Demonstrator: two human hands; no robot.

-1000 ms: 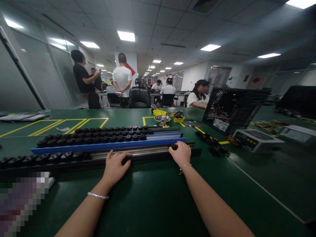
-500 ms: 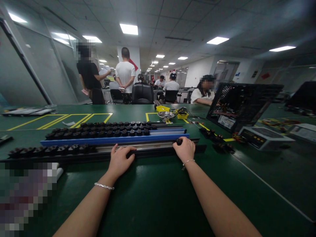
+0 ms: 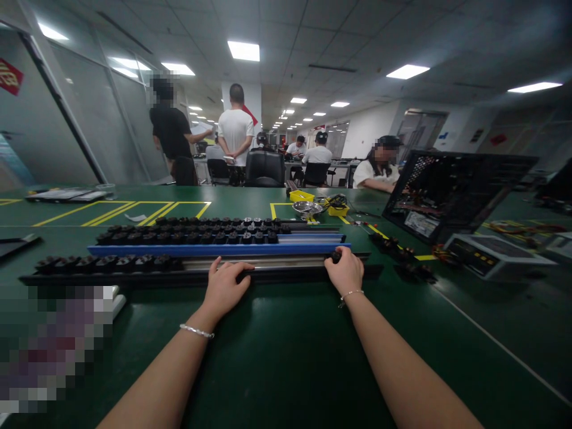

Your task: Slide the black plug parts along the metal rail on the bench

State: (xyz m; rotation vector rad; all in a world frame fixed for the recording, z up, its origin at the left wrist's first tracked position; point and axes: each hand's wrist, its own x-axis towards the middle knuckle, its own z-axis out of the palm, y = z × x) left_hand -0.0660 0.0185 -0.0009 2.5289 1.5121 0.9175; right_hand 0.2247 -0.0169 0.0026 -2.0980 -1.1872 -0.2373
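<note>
A long black rail (image 3: 286, 275) with a silvery channel lies crosswise in front of me. Black socket-like modules (image 3: 107, 263) fill its left part in a row. My left hand (image 3: 227, 286) rests on the rail near its middle, thumb and fingers apart, holding nothing. Near the rail's right end, my right hand (image 3: 346, 271) pinches a small black module (image 3: 335, 257) at the channel; the fingers hide most of it. Just behind lies a blue rail (image 3: 214, 249), and more black modules (image 3: 192, 237) sit in rows on the rails there.
Loose black modules (image 3: 413, 271) lie to the right, near a power supply unit (image 3: 496, 256) and an open computer case (image 3: 460, 190). Behind the rails are a metal dish (image 3: 307, 208) and yellow trays (image 3: 301, 196). A co-worker (image 3: 378, 170) sits across the green table (image 3: 286, 369).
The whole view has shifted slightly, so everything appears farther right. Both hands keep their places on the rail, the right still pinching the black module.
</note>
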